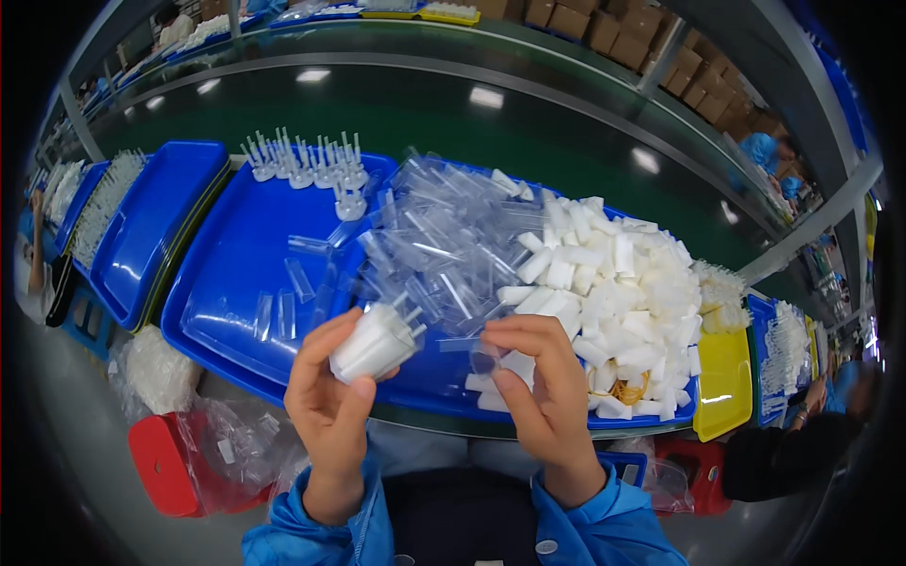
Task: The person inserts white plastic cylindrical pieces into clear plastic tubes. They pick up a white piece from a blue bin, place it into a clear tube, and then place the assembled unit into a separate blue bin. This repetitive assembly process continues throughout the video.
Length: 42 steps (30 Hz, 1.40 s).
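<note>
My left hand is closed around a bundle of white cylinders, with thin clear prongs sticking out of its upper right end. Between the thumb and forefinger of my right hand is a short clear plastic tube, its round end showing. The two hands are apart, above the front of the blue trays. Beyond them lies a heap of clear plastic tubes. To the right is a big pile of white cylinders, with some yellow rubber bands at its near edge.
Several white pronged pieces stand at the back of the left blue tray. Stacked blue trays stand farther left, a yellow tray at right. A green conveyor belt runs behind. Red stools flank me; co-workers sit at both sides.
</note>
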Each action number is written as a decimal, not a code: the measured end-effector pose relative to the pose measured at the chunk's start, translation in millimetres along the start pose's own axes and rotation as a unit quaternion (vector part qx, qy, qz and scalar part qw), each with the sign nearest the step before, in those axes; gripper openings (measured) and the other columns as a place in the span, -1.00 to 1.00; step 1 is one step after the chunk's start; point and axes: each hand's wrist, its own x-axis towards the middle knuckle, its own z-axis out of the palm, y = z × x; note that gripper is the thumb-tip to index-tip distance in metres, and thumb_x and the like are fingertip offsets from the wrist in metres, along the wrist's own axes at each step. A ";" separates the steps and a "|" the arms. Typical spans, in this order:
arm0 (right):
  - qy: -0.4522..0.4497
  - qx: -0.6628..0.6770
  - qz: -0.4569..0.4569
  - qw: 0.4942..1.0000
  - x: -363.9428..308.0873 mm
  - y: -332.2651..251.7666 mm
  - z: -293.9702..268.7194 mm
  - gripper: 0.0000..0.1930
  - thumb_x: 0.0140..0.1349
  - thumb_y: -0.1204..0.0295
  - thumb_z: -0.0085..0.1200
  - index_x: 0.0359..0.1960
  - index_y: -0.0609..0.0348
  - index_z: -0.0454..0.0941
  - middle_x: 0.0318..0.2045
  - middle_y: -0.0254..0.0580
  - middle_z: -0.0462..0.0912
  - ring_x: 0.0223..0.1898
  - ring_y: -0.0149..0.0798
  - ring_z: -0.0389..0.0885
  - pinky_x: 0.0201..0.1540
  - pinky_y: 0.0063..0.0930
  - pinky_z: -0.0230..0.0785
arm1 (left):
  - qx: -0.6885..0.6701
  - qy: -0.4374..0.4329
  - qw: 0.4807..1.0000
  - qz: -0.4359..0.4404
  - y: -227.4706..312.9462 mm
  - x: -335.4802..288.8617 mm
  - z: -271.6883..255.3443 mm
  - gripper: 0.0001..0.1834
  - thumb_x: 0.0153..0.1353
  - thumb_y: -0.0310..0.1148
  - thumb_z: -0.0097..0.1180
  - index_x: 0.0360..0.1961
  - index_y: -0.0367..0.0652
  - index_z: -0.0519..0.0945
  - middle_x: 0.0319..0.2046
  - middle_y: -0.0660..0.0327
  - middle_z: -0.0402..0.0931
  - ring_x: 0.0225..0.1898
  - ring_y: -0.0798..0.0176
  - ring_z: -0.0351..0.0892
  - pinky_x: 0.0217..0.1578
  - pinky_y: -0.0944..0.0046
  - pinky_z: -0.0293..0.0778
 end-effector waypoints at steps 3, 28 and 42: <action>0.040 0.063 -0.001 0.997 -7.0 3.6 -12.1 -0.71 0.16 0.61 0.05 -0.05 0.35 0.49 -0.08 0.05 0.52 -0.04 -0.17 0.49 0.02 -0.40 0.32 | 0.015 -0.065 0.997 0.027 -4.1 -6.5 5.5 -0.55 0.16 -0.50 0.18 0.08 -0.42 0.44 0.13 -0.15 0.32 0.11 0.04 0.44 0.01 0.19 0.50; 0.132 0.170 0.115 0.970 -39.2 2.0 -51.9 -0.82 0.14 0.68 0.12 -0.20 0.43 0.54 -0.31 -0.14 0.51 -0.34 -0.44 0.52 -0.26 -0.63 0.32 | 0.144 -0.193 0.970 0.033 -6.2 -20.6 49.0 -0.55 -0.08 -0.65 0.33 -0.06 -0.38 0.60 0.02 -0.11 0.48 0.00 0.07 0.54 -0.04 0.24 0.49; 0.169 0.159 0.095 0.968 -43.7 2.2 -36.7 -0.86 0.19 0.67 0.07 -0.21 0.43 0.50 -0.25 -0.05 0.50 -0.40 -0.36 0.60 -0.28 -0.56 0.44 | 0.236 -0.214 0.943 0.098 2.7 -18.4 56.3 -0.59 -0.09 -0.72 0.30 -0.12 -0.27 0.65 0.02 -0.08 0.44 -0.04 0.06 0.58 -0.13 0.24 0.60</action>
